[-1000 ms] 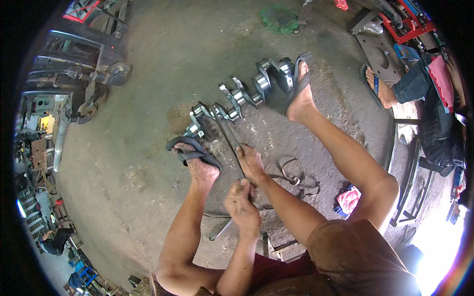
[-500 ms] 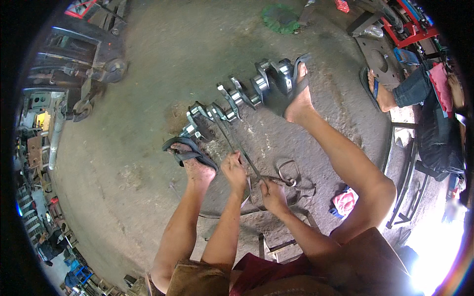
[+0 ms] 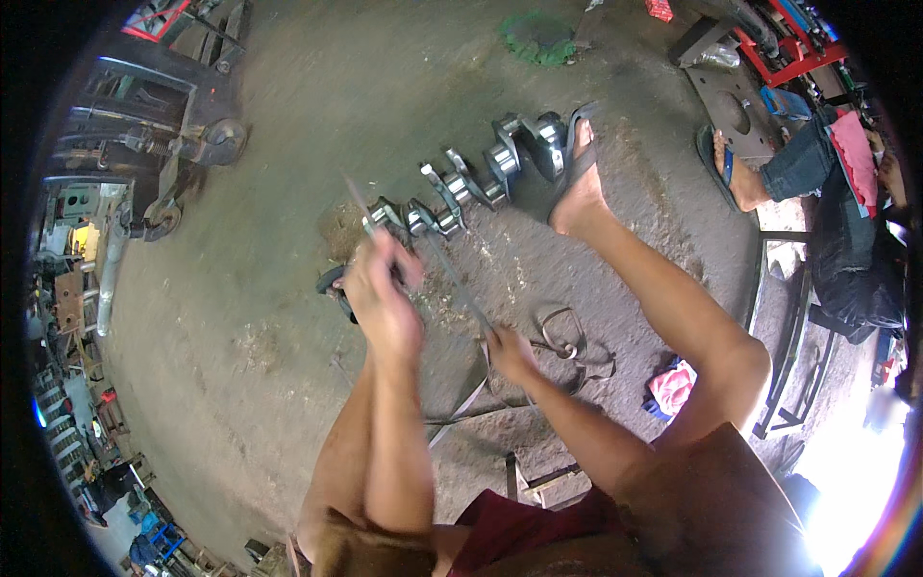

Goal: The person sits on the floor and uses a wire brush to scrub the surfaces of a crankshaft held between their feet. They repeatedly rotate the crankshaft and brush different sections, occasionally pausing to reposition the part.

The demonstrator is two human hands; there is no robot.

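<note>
A shiny steel crankshaft (image 3: pixel 460 185) lies slantwise on the floor, near its left end at my left sandalled foot and its right end against my right sandalled foot (image 3: pixel 580 188). A long, thin flat strip (image 3: pixel 458 277) runs from a journal on its left half down to my right hand (image 3: pixel 510 354), which is closed on it. My left hand (image 3: pixel 386 298), smeared by motion, is raised in front of my left foot. It looks closed on another length of strip (image 3: pixel 360 204), which sticks up past the crankshaft's left end.
Slack loops of strap (image 3: pixel 562 337) lie right of my right hand. A pink and blue cloth (image 3: pixel 671 389) rests by my right knee. Heavy machine parts (image 3: pixel 192 144) stand at the left. Another person's sandalled foot (image 3: pixel 745 183) is at the right, and a green round thing (image 3: pixel 538 38) lies far off.
My left hand has swung up and left from beside the strip, bringing up a length of strip. The right hand has shifted slightly up and left, still gripping. The crankshaft stays in place.
</note>
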